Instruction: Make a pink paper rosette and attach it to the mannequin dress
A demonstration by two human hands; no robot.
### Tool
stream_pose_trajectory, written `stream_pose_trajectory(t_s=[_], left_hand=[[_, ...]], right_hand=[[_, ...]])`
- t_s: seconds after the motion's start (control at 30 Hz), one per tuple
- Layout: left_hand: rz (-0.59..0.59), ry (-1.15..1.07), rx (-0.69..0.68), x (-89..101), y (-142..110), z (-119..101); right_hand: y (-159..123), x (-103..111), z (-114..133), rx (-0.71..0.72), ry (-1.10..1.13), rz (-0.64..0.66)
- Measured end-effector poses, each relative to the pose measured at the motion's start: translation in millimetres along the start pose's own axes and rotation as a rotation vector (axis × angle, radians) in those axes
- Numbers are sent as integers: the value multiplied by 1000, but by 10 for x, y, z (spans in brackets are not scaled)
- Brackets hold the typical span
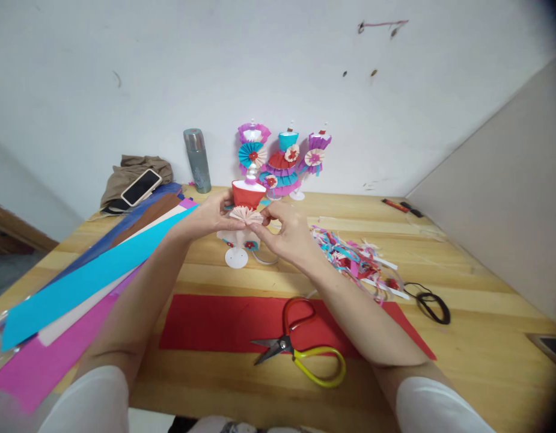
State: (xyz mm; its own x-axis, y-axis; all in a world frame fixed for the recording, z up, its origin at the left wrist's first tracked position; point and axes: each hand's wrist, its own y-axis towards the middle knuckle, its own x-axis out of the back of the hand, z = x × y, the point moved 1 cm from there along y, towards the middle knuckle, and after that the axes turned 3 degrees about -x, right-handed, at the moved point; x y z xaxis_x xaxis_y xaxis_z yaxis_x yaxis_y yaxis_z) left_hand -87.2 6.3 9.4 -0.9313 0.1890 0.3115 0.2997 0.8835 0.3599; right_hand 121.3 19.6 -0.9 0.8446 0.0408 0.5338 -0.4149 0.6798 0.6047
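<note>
Pale wood formed the tabletop (214, 385) in the foreground. Nearest the worker lay 1 pair of scissors (284, 344), its 2 blades spread, 1 grip red and 1 yellow, across the near edge of a broad sheet of red paper (205, 322). At left, strips of magenta paper (38, 376), pale pink paper (56, 328) and bright blue paper (97, 270) overlapped obliquely. A black loop of cord (435, 323) rested at right. Farther in, on a round white base (237, 258), stood a small white dress form (249, 187) with a red bodice (247, 198), a pale pink pleated fan (246, 214) spread at the front of its waist. The left hand (208, 215) was clamped about the fan's left side, thumb along its lower edge, other fingertips partly hidden behind the form; the right hand (290, 231) pinched the right end between thumb and forefinger. Just right of it lay a tangle of coloured paper scraps (345, 258). Behind, from left to right, were a phone (141, 187) beside brown cloth (146, 163), a grey flask (197, 162) and 3 dressed figures (284, 159), before a white wall (214, 60)
</note>
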Motion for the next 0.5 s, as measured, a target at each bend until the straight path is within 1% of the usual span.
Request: stream_pose_trajectory(t_s=[0.1, 0.27, 0.4, 0.5], left_hand=[[-36, -46, 3, -20, -27, 30], [-77, -48, 19, -44, -53, 58], [-46, -67, 64, -51, -76, 33], [-24, -116, 82, -30, -92, 38]], right_hand=[[-3, -20, -18, 3, -16, -4], [12, -81, -83, 3, -46, -39], [19, -100, -102, 21, -25, -85], [23, -65, -107, 51, 4, -109]])
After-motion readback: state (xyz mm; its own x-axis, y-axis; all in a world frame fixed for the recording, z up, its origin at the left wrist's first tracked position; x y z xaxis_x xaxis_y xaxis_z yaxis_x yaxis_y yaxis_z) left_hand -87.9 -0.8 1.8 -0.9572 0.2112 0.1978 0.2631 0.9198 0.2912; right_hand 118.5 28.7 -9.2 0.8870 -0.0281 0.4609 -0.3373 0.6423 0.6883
